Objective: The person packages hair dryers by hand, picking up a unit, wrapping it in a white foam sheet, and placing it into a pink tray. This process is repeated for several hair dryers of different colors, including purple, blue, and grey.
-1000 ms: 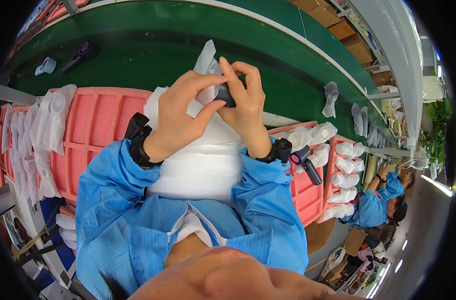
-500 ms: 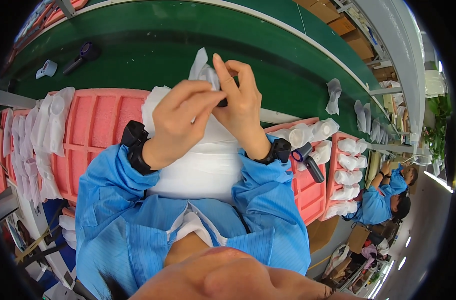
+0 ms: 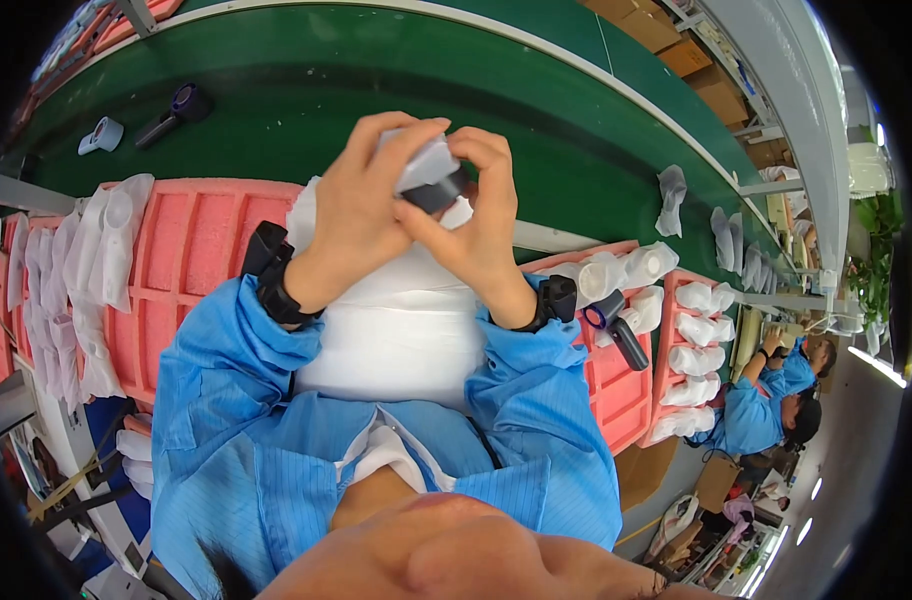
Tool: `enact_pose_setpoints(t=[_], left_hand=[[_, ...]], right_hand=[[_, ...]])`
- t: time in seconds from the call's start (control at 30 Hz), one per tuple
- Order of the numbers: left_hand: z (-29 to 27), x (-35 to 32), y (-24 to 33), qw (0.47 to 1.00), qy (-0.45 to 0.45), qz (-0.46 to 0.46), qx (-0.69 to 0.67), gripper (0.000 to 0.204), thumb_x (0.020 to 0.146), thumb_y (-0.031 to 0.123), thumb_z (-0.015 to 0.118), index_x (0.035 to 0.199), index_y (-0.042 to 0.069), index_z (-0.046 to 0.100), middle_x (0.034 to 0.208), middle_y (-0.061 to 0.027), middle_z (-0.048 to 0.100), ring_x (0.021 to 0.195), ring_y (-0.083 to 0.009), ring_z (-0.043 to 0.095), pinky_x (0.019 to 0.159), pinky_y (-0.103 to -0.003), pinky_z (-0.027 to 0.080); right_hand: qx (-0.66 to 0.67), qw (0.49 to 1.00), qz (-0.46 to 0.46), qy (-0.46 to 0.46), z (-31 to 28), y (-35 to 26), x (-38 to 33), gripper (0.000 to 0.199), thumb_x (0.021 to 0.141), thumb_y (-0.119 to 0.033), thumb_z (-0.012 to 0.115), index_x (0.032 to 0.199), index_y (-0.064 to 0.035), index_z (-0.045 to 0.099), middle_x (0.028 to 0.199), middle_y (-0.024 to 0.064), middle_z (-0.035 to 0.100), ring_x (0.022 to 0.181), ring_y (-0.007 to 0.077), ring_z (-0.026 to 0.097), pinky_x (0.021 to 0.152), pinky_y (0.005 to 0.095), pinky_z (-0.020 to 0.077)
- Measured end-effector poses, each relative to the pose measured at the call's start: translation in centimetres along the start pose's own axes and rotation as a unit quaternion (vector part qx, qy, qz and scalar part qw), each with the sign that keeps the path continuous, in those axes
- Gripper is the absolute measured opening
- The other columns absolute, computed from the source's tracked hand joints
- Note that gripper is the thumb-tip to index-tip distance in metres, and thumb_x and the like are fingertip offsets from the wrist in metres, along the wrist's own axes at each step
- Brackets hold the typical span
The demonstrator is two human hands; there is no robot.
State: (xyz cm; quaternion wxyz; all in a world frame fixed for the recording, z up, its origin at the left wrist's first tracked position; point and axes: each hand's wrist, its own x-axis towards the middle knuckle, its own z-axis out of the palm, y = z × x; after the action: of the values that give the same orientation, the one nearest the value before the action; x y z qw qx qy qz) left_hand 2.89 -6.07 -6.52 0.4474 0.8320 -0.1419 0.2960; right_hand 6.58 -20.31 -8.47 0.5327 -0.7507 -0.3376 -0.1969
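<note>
My left hand point(image 3: 361, 205) and my right hand point(image 3: 476, 225) are pressed together in front of me, above a green conveyor belt point(image 3: 306, 90). Between them they grip a small dark device point(image 3: 438, 190) partly covered by a white foam bag point(image 3: 426, 160). The fingers of both hands wrap over the bag's top, hiding most of the device. A stack of white foam bags point(image 3: 396, 330) lies just below my wrists. I wear blue sleeves and black wrist straps.
Pink foam trays point(image 3: 191, 250) hold white wrapped items at left and right point(image 3: 696, 330). A dark handheld device point(image 3: 616, 325) lies on the right tray, another point(image 3: 171, 112) on the belt beside a tape roll point(image 3: 101, 135). A person in blue point(image 3: 771, 395) works at far right.
Both hands have closed further over the bag, folding its top down onto the dark device; the bag's upright tip no longer sticks up above my fingers.
</note>
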Motion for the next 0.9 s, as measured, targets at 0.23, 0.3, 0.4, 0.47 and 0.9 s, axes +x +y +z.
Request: enact_pose_setpoints(t=[0.23,0.3,0.4,0.47,0.9], left_hand=[[-3.5,1.4,-1.8,0.937,-0.086,-0.037,-0.335,0.05,0.068,0.009,0.08,0.113,0.009,0.058,0.118,-0.0074,0.053,0.103,-0.0191,0.055,0.086,-0.029,0.046],[-3.8,1.5,-1.8,0.915,-0.109,0.001,-0.388,0.047,0.068,0.01,0.081,0.11,0.009,0.061,0.12,-0.0065,0.052,0.107,-0.0181,0.053,0.089,-0.028,0.043],[-3.0,1.1,-1.7,0.949,0.043,-0.074,-0.302,0.041,0.069,0.01,0.081,0.105,0.009,0.063,0.121,-0.0073,0.051,0.109,-0.0203,0.051,0.09,-0.03,0.041],[-2.5,0.7,-1.4,0.953,0.124,-0.113,-0.252,0.038,0.069,0.01,0.081,0.103,0.009,0.064,0.122,-0.0078,0.051,0.11,-0.0213,0.05,0.091,-0.031,0.041],[-3.9,1.0,-1.9,0.984,0.156,0.055,0.063,0.011,0.072,0.01,0.076,0.08,0.009,0.068,0.113,-0.01,0.055,0.099,-0.0234,0.055,0.077,-0.03,0.044]], right_hand=[[0.032,0.997,-0.035,-0.059,-0.2,1.7,0.5,0.061,0.064,-0.01,0.081,0.117,-0.0035,0.05,0.11,0.014,0.056,0.095,0.0269,0.059,0.071,0.0343,0.0503],[0.074,0.979,-0.003,-0.189,0.3,2.0,0.3,0.052,0.065,-0.011,0.078,0.11,-0.0037,0.053,0.101,0.016,0.057,0.085,0.0318,0.061,0.066,0.0366,0.0492],[-0.06,0.993,0.032,-0.101,-0.4,2.4,0.3,0.048,0.066,-0.008,0.076,0.108,-0.0019,0.053,0.092,0.0157,0.058,0.08,0.0339,0.061,0.064,0.0372,0.0489],[-0.123,0.989,0.047,-0.06,-0.3,2.1,0.6,0.046,0.066,-0.007,0.075,0.106,-0.001,0.054,0.088,0.0155,0.059,0.077,0.035,0.061,0.063,0.0375,0.0487],[0.073,0.976,0.165,-0.123,-1.1,0.5,0.3,0.037,0.08,-0.01,0.072,0.111,0.0013,0.057,0.097,0.0093,0.064,0.078,0.0162,0.061,0.068,0.0274,0.0478]])
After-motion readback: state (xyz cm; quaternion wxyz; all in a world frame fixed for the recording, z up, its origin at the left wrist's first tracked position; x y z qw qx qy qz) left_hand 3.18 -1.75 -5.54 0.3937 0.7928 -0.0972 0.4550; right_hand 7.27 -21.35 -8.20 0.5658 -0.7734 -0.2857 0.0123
